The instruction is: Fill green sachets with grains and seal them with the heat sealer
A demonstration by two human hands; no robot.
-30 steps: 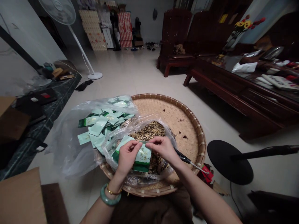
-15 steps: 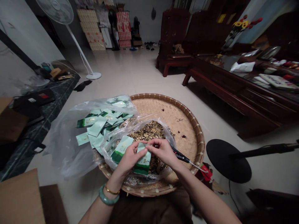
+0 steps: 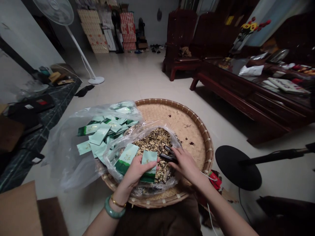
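My left hand (image 3: 138,169), with a green bangle and a gold bracelet at the wrist, pinches a small pale-green packet (image 3: 149,158) with a dark-green end. Just right of the packet's upper part, my right hand (image 3: 185,165) grips a black corded hair straightener (image 3: 168,158). Its two jaws are apart and point toward the packet, without closing on it. Beneath both hands, a clear plastic bag (image 3: 176,141) holds a loose dark and tan dried mix (image 3: 155,137). Another green packet (image 3: 127,156) lies on the bag beside my left hand.
A round woven bamboo tray (image 3: 208,141) carries the bag. At its left, a large clear bag (image 3: 71,141) holds many green packets (image 3: 100,135). A black round stand base (image 3: 238,167) is on the floor at right, a cardboard box (image 3: 19,209) at lower left. A dark wooden table (image 3: 236,88) stands beyond.
My right hand has left the packet's top edge, moved right and picked up the hair straightener from the tray. My left hand still holds the packet.
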